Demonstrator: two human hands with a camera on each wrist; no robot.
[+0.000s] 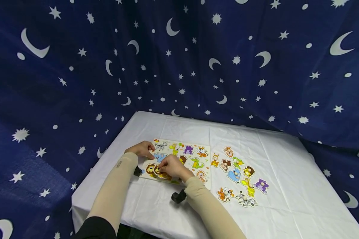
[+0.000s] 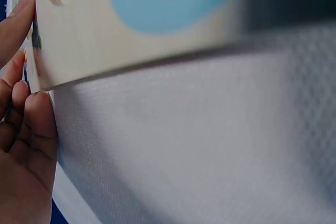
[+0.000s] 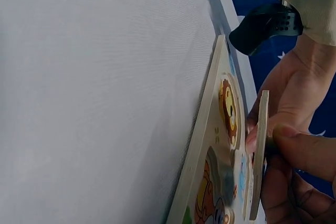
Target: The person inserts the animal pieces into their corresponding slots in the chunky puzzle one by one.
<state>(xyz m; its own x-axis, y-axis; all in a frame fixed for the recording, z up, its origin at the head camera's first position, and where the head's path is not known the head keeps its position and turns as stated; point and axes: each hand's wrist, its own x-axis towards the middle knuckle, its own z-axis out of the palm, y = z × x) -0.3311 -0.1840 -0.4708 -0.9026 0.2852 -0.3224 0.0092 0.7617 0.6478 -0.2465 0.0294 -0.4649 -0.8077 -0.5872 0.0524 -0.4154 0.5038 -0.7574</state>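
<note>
A wooden animal puzzle board lies on the white-covered table. My left hand holds its left edge, thumb over the top and fingers along the side in the left wrist view. My right hand pinches a lion puzzle piece by its knob. In the right wrist view the piece stands tilted just over the board, on edge to the camera. It overlaps the right side of the printed lion on the board. The right forearm and hand hide part of the board's lower row.
Several loose puzzle pieces lie right of the board, among them a blue hippo, a giraffe, a purple piece and a zebra. A dark blue curtain with stars and moons hangs behind the table.
</note>
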